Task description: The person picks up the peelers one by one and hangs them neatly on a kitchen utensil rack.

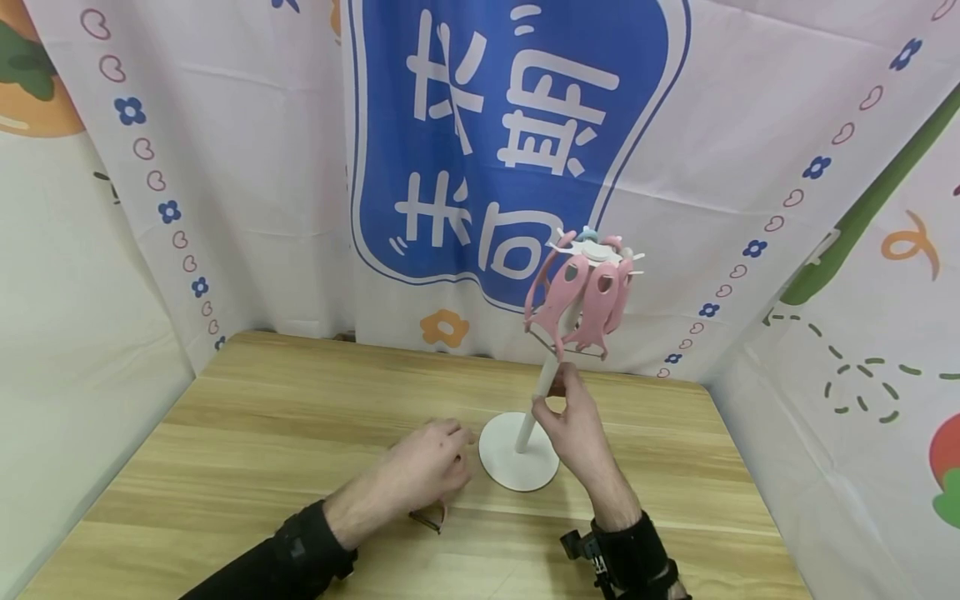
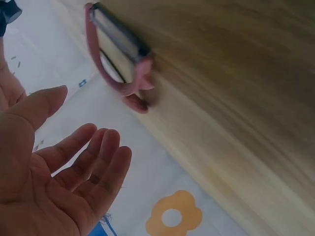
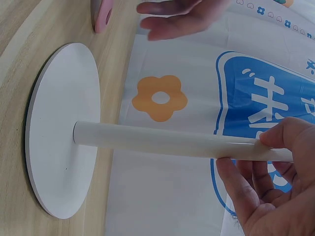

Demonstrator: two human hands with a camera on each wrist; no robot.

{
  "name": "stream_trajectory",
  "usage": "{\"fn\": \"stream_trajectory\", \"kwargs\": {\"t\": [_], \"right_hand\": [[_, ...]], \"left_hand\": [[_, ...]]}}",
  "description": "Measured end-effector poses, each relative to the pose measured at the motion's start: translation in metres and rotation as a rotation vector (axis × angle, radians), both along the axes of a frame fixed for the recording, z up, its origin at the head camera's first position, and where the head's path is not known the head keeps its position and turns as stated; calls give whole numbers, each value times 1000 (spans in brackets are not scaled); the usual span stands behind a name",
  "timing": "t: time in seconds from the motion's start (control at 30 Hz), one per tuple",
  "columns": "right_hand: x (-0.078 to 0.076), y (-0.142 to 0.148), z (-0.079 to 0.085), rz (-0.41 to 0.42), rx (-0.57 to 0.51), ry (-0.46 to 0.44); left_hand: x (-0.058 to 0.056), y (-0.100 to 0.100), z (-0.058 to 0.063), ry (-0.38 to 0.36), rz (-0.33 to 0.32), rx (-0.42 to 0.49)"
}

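Observation:
A white stand with a round base (image 1: 504,467) and an upright pole (image 3: 147,137) stands on the table. Several pink peelers (image 1: 598,304) hang from the hooked white top (image 1: 592,251). My right hand (image 1: 581,429) pinches the pole below them, thumb on one side and fingers on the other. Left of the base, my left hand (image 1: 423,467) hovers with loosely bent, parted fingers and holds nothing. Another pink peeler (image 2: 104,69) lies on the table near it, apart from the fingers in the left wrist view; in the head view the hand partly hides it.
The wooden table (image 1: 300,417) backs onto a white printed curtain (image 1: 262,167) with a large blue sign pattern. More white cloth panels (image 1: 75,292) flank the table at left and right.

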State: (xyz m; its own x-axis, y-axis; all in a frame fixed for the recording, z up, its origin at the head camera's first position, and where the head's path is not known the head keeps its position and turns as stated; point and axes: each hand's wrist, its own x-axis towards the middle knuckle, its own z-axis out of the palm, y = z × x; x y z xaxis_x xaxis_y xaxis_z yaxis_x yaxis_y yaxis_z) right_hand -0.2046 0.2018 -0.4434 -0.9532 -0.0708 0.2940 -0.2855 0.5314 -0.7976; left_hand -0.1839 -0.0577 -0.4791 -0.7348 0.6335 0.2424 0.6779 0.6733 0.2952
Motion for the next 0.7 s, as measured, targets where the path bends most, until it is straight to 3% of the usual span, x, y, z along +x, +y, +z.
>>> {"fn": "stream_trajectory", "kwargs": {"t": [0.33,0.7], "right_hand": [[0,-1,0,-2,0,-2],[0,-1,1,-3,-5,0]], "left_hand": [[5,-5,-12,68,25,-88],[7,-6,-16,57,81,-145]]}}
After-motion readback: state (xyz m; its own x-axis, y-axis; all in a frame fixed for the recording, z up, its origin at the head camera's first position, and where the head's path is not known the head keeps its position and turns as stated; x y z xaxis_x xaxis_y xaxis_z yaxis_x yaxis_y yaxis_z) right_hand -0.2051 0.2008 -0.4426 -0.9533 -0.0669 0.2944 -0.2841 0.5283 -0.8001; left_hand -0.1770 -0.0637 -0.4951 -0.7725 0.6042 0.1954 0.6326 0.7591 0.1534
